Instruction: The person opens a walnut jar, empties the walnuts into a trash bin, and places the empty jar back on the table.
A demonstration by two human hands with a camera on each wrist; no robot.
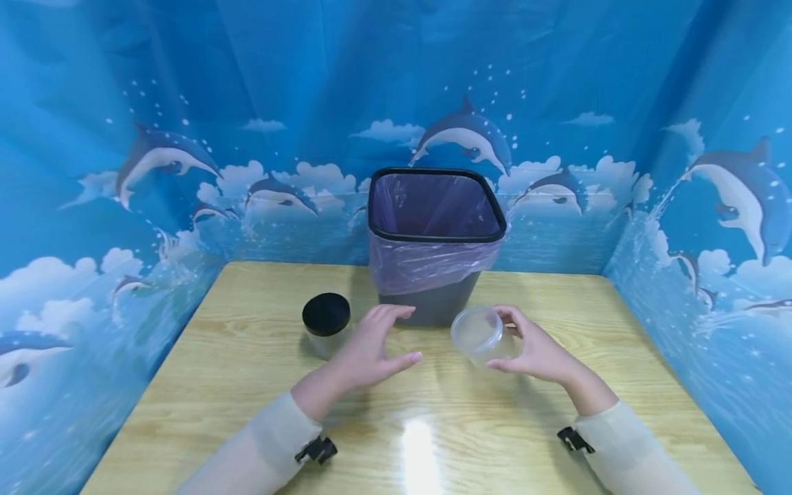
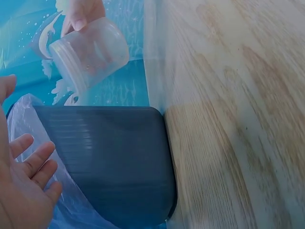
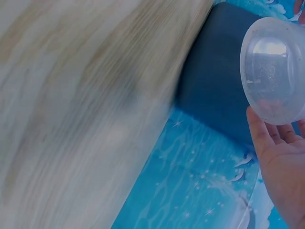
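My right hand (image 1: pixel 535 350) grips a clear plastic jar (image 1: pixel 479 333) with no lid on it, held above the table and tilted, its mouth toward the upper left. The right wrist view shows the same jar (image 3: pixel 274 71) with fingers around its side. My left hand (image 1: pixel 365 347) hovers in front of the bin, fingers spread and thumb apart, with nothing in it. Just left of that hand a second clear jar (image 1: pixel 328 340) stands upright with a black lid (image 1: pixel 326 314). The left hand partly covers this jar's right side.
A dark grey bin (image 1: pixel 454 295) with a black rim and purple liner bag (image 1: pixel 427 265) stands at the table's back middle. The wooden table (image 1: pixel 247 385) ends at a blue dolphin-print curtain (image 1: pixel 278 82) on the back and both sides.
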